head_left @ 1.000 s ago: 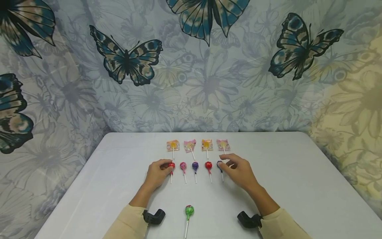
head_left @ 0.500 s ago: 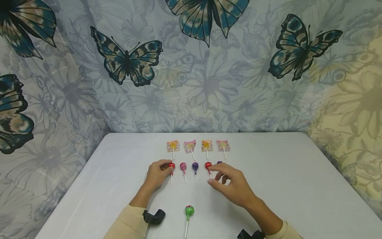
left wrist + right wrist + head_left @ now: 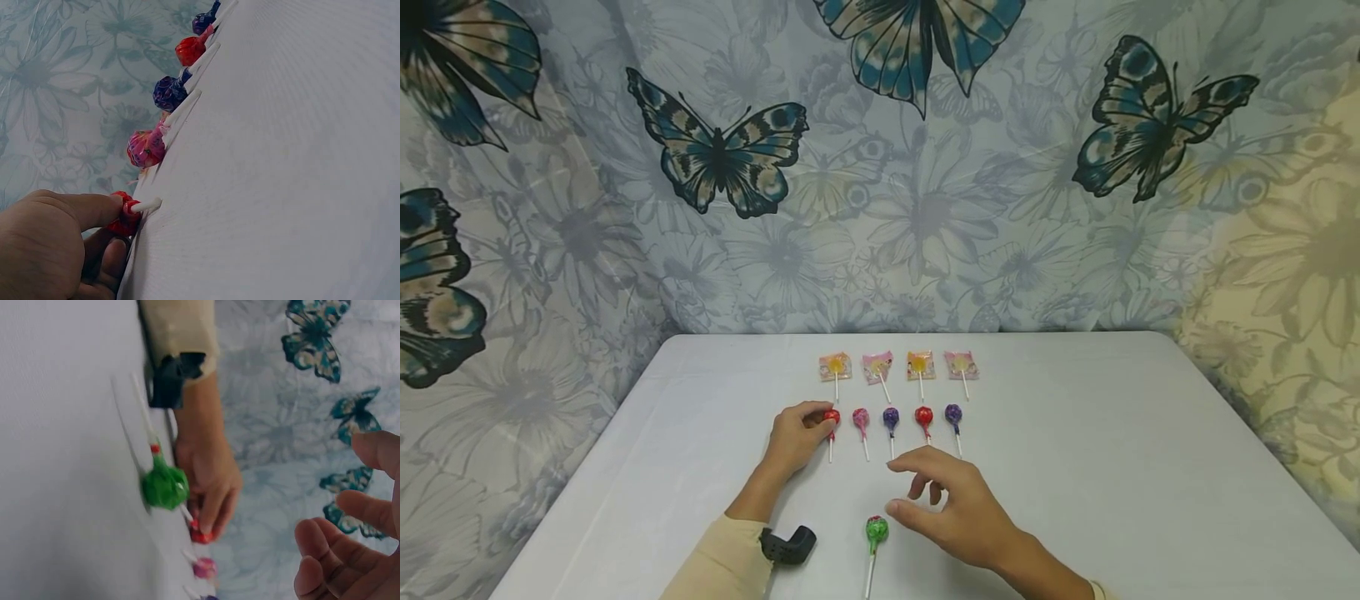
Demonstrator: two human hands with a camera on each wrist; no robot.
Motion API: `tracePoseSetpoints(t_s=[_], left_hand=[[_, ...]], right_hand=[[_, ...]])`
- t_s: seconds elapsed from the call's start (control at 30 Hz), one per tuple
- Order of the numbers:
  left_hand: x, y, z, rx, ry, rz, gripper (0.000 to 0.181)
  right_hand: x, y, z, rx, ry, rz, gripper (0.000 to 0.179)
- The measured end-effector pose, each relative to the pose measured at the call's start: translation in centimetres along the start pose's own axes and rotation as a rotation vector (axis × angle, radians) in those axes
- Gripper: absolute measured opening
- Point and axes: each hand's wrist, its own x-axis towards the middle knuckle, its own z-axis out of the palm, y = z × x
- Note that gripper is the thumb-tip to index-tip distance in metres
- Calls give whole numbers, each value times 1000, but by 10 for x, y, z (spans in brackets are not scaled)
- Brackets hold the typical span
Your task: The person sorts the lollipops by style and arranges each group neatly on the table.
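Observation:
My left hand [image 3: 797, 435] pinches the red lollipop [image 3: 831, 416] at the left end of the nearer row; in the left wrist view thumb and fingers close round its wrapped head [image 3: 125, 215]. My right hand [image 3: 951, 508] holds nothing, its fingers spread apart, just right of the green lollipop [image 3: 876, 529] lying alone at the front. In the right wrist view the loose fingers [image 3: 369, 512] show beside that green lollipop. Along the nearer row follow a pink lollipop [image 3: 861, 417], a purple one [image 3: 891, 417], another red one [image 3: 923, 415] and a second purple one [image 3: 953, 414].
Behind lies a row of flat lollipops in clear wrappers, among them an orange one [image 3: 835, 365] and a pink one [image 3: 961, 363]. All rest on a white table [image 3: 1075, 433]. A butterfly-patterned backdrop [image 3: 925, 208] stands along its back and sides.
My right hand has let go of the purple lollipop at the right end and moved left and toward me, beside the green one. The left hand has stayed on the red lollipop.

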Motion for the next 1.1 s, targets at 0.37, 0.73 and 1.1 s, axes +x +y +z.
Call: tracePoseSetpoints(t_s=[0.37, 0.73, 1.1], left_hand=[[1, 1, 0, -3, 5, 2, 25], [1, -1, 1, 6, 4, 8, 25], [1, -2, 1, 12, 2, 12, 24]], right_hand=[[-5, 1, 20, 38, -69, -39, 30], [-10, 13, 34, 21, -126, 18, 31], [-15, 23, 47, -89, -225, 227, 40]])
